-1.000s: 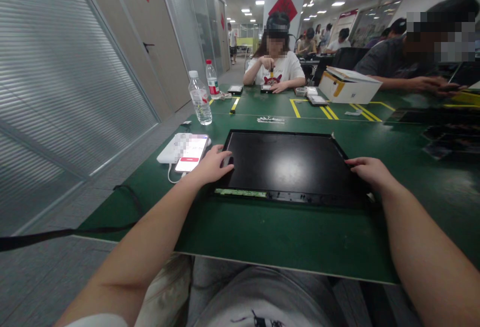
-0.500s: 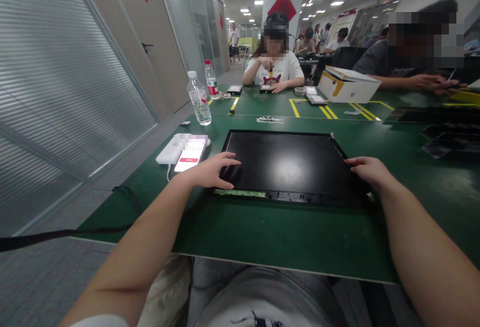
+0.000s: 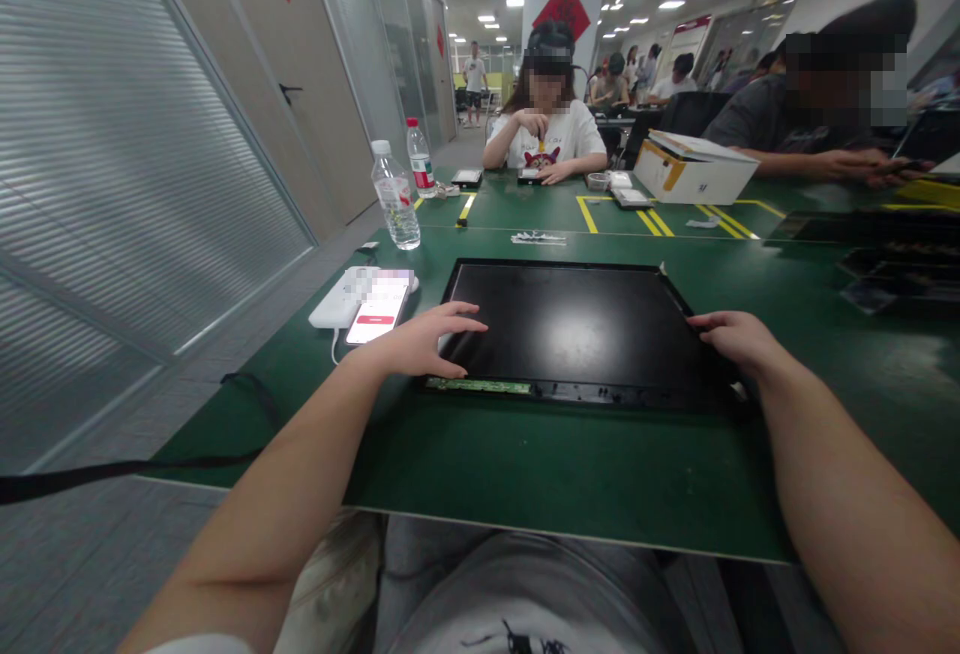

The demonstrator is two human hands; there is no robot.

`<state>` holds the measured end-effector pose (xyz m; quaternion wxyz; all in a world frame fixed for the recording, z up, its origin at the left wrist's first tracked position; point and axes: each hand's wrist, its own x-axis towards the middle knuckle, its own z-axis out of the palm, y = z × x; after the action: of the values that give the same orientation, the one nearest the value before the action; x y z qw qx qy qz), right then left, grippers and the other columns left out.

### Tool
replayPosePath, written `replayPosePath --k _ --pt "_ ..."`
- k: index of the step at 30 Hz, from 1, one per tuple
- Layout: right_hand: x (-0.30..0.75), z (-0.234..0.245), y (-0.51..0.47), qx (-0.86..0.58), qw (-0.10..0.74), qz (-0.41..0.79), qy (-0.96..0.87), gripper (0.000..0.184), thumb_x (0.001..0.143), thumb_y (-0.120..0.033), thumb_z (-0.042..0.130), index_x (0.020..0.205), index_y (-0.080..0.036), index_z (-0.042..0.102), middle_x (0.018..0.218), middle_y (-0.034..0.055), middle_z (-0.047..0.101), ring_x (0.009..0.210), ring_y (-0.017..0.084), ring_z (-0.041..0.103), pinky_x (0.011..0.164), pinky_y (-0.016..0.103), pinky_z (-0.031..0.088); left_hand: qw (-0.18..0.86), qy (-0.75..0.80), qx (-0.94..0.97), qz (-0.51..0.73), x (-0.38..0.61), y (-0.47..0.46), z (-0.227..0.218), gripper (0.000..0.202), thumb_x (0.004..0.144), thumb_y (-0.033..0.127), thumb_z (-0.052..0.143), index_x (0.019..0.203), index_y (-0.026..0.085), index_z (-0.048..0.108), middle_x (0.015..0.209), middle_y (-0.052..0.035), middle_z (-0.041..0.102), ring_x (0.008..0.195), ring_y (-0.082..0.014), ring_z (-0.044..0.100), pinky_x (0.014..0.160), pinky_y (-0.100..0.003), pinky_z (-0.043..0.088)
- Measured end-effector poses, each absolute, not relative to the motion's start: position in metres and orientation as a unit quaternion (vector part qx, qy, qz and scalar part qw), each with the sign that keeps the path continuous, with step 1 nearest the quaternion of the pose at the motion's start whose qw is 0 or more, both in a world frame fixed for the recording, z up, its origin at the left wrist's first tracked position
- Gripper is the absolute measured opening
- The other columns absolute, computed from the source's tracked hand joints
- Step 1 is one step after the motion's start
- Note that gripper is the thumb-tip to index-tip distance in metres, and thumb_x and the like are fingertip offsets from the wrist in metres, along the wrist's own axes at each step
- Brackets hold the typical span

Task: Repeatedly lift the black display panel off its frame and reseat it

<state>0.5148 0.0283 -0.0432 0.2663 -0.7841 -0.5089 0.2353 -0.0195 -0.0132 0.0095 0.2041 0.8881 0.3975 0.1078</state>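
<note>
A black flat display panel lies face up on the green table, and a light reflects in its glossy screen. Along its near edge runs a narrow green circuit board, on the left half. My left hand is at the panel's left edge with fingers spread apart over the frame and screen corner. On the opposite side, my right hand grips the right edge, its thumb on top and its other fingers hidden beneath or behind the frame.
Left of the panel are a lit phone, a white box-like device and a water bottle. Small metallic bits lie beyond it. Farther off are a white box and two seated people; dark parts stand at right.
My left fingers have shifted very slightly to the right over the screen. The panel and my right hand look nearly unmoved.
</note>
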Motion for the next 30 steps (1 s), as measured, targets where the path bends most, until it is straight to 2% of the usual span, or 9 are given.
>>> replayPosePath --k 10,17,20,24,30 --pt "0.509 -0.037 0.026 -0.797 0.281 0.269 -0.463 0.047 0.071 -0.005 0.062 0.113 -0.013 0.083 0.097 0.01 0.08 0.075 0.018 0.067 0.071 0.025 0.05 0.211 0.407 0.884 0.091 -0.018 -0.015 0.013 0.068 0.084 0.038 0.084 0.149 0.028 0.064 0.169 -0.0127 0.044 0.153 -0.0363 0.046 0.125 -0.049 0.04" --pt "0.501 -0.028 0.021 -0.799 0.282 0.277 -0.453 0.05 0.07 -0.002 0.062 0.114 -0.013 0.082 0.098 0.0096 0.079 0.077 0.017 0.066 0.072 0.024 0.049 0.202 0.427 0.877 0.09 -0.018 -0.015 0.01 0.067 0.088 0.056 0.076 0.147 0.026 0.066 0.167 -0.0139 0.046 0.152 -0.0377 0.046 0.124 -0.05 0.04" --pt "0.497 -0.024 0.017 -0.805 0.275 0.273 -0.45 0.05 0.07 -0.002 0.062 0.115 -0.013 0.082 0.096 0.0089 0.078 0.073 0.017 0.065 0.069 0.025 0.049 0.169 0.465 0.861 0.115 -0.019 -0.009 0.003 0.057 0.095 0.052 0.064 0.144 0.022 0.068 0.164 -0.0163 0.05 0.149 -0.0384 0.05 0.125 -0.055 0.039" --pt "0.491 -0.02 0.014 -0.813 0.264 0.257 -0.45 0.049 0.071 -0.004 0.062 0.115 -0.013 0.082 0.091 0.0084 0.078 0.07 0.017 0.064 0.067 0.026 0.048 0.089 0.548 0.82 0.138 -0.023 0.003 -0.007 0.051 0.094 0.038 0.058 0.139 0.016 0.071 0.156 -0.0181 0.056 0.144 -0.0392 0.053 0.124 -0.055 0.04" --pt "0.482 -0.012 0.01 -0.822 0.24 0.231 -0.461 0.047 0.077 -0.007 0.061 0.119 -0.011 0.082 0.089 0.0089 0.077 0.065 0.017 0.06 0.066 0.027 0.046 0.062 0.596 0.793 0.111 -0.026 0.009 -0.011 0.047 0.095 0.026 0.049 0.134 0.015 0.073 0.139 -0.0168 0.069 0.133 -0.0343 0.063 0.12 -0.049 0.046"
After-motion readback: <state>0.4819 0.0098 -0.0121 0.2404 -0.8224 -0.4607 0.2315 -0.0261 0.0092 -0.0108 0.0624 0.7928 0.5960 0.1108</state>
